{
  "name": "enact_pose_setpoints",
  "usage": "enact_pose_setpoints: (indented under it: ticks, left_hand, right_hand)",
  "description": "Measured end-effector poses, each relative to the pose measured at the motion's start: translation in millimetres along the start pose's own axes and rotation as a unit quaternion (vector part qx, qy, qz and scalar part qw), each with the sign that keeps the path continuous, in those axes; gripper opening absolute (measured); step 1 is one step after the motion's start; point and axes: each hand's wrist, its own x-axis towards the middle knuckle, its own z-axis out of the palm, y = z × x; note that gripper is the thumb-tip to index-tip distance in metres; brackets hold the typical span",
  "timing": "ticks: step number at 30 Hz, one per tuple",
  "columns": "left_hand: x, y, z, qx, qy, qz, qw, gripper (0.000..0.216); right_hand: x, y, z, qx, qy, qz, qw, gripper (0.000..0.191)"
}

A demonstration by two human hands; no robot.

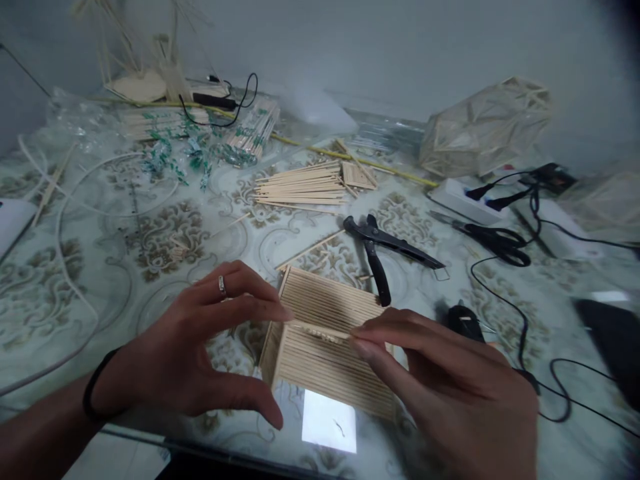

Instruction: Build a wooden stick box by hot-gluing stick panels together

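A panel of thin wooden sticks (335, 377), laid side by side like a small slatted box or tray, rests on the table in front of me. Between thumb and fingers, my right hand (445, 373) pinches the right end of a thin wooden stick (320, 331) that lies across the panel's middle. Small pale lumps show along this stick. My left hand (210, 340), wearing a ring and a black wrist band, is open with thumb and fingers wide apart. Its index fingertip is at the stick's left end; whether it presses there I cannot tell.
Behind the panel lie cutter pliers (373, 243), loose sticks (300, 183) and bagged sticks (253, 130). To the right are scissors (493, 240), a power strip (467, 200), black cables and a phone (610, 340). A faceted stick frame (485, 127) stands behind.
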Motion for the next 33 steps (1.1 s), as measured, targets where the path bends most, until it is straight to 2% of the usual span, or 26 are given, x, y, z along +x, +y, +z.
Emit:
enact_pose_setpoints:
  ticks: [15, 33]
  left_hand:
    - [0.0, -1.2, 1.6, 0.019, -0.007, 0.018, 1.000, 0.054]
    - [0.2, -0.2, -0.1, 0.086, -0.007, 0.050, 0.995, 0.060]
  right_hand:
    - [-1.8, 0.1, -2.2, -0.022, -0.009, -0.012, 1.000, 0.019]
    - [-7.4, 0.8, 1.8, -0.012, -0.004, -0.025, 1.000, 0.021]
